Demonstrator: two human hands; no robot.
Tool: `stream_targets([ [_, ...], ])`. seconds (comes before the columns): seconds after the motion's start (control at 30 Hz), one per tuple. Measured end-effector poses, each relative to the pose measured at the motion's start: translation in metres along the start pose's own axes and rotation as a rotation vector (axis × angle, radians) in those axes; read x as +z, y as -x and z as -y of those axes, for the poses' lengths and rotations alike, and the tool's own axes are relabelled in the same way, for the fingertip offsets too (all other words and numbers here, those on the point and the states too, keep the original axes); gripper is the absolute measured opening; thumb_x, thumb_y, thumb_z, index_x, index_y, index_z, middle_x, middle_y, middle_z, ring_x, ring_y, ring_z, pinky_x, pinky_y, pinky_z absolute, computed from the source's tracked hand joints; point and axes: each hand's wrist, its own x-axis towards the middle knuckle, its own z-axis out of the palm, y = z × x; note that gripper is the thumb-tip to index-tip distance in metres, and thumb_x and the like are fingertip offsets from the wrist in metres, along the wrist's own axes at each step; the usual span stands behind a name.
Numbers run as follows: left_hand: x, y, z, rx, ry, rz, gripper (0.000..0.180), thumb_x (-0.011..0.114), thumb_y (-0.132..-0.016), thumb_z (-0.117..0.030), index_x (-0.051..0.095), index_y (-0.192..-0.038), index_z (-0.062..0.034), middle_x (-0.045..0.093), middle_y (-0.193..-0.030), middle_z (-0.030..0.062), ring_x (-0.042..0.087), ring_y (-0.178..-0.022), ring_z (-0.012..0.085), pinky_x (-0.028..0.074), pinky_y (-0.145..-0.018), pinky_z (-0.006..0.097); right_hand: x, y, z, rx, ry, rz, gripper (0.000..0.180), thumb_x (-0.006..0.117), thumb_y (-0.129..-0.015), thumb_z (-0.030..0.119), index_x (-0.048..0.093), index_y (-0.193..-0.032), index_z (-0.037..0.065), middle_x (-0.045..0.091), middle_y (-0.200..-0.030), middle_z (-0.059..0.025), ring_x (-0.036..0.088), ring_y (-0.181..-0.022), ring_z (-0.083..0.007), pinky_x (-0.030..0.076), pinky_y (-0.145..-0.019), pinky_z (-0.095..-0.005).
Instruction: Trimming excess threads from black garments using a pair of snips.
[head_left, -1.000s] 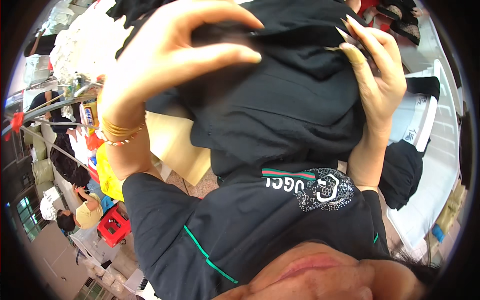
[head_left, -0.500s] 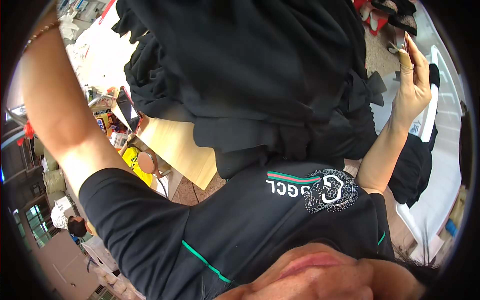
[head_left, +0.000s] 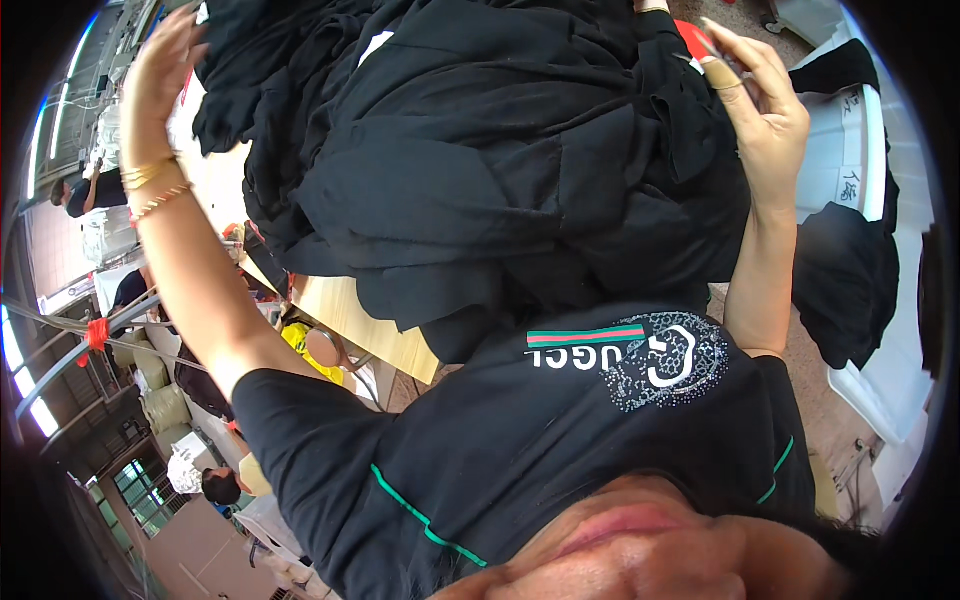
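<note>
A big heap of black cloth [head_left: 480, 170] lies over the bench [head_left: 385, 330], hiding most of it and leaving the near corner bare. It looks soft, limp and matte: not slippery or fragile, light by the fold but probably heavy as a heap. A loose outer edge, pinched with both hands well apart, seems the best hold. Right of the bench stands a white bin [head_left: 872, 390], with a black garment [head_left: 845, 270] draped over its rim. The right hand [head_left: 735, 62] is beside the cloth's right edge, its fingers closed around small snips [head_left: 708, 44]. The left hand [head_left: 165, 65] is raised by the heap's far left; its fingers are blurred, so I cannot tell whether they grip anything.
</note>
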Motion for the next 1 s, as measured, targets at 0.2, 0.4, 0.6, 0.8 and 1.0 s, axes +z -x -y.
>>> stream_targets([
  [0.2,0.168,0.173,-0.05,-0.111,-0.565,0.61,0.051,0.068,-0.098,-0.034,0.061,-0.139,-0.0051,0.067,-0.126,0.0065,0.058,-0.124,0.0145,0.041,-0.106,0.028,0.015,0.002,0.014,0.072,-0.023,0.208,0.036,0.073,-0.092,0.003,0.068,-0.128,-0.003,0.063,-0.117,-0.0055,0.059,-0.106,-0.0108,0.043,-0.097,-0.0227],
  [0.4,0.177,0.211,-0.007,0.461,-0.866,0.265,0.06,0.078,-0.089,-0.041,0.061,-0.133,-0.0048,0.064,-0.122,0.0162,0.062,-0.116,0.0347,0.049,-0.099,0.039,0.019,0.012,0.005,0.217,-0.261,0.203,0.043,0.08,-0.088,0.007,0.07,-0.129,0.002,0.06,-0.105,0.001,0.055,-0.095,-0.006,0.044,-0.091,-0.0197],
  [0.6,0.171,0.238,0.012,0.496,-1.123,-0.034,0.051,0.067,-0.095,-0.05,0.065,-0.126,-0.0098,0.066,-0.108,0.0139,0.067,-0.092,0.0341,0.055,-0.081,0.04,0.018,0.011,0.017,0.262,-0.284,0.242,0.045,0.08,-0.088,0.009,0.068,-0.132,0.002,0.06,-0.098,0.0032,0.055,-0.092,-0.0058,0.043,-0.09,-0.0199],
  [0.8,0.152,0.242,0.025,0.197,-0.631,0.14,0.031,0.066,-0.103,-0.024,0.062,-0.125,-0.0035,0.056,-0.073,0.0007,0.051,-0.069,0.0101,0.044,-0.064,0.029,0.017,0.009,0.021,0.288,-0.254,0.271,0.037,0.077,-0.092,0.009,0.071,-0.127,0.001,0.044,-0.084,0.0082,0.04,-0.077,-0.0015,0.031,-0.07,-0.0165],
  [1.0,0.119,0.197,-0.053,0.092,0.106,0.267,0.025,0.061,-0.103,-0.017,0.068,-0.118,0.0012,0.071,-0.105,0.0049,0.066,-0.092,0.0117,0.051,-0.087,0.025,0.016,-0.014,0.041,0.273,-0.273,0.294,0.032,0.074,-0.094,0.011,0.072,-0.124,0.0,0.072,-0.115,-0.0022,0.06,-0.096,-0.005,0.044,-0.09,-0.0203],
])
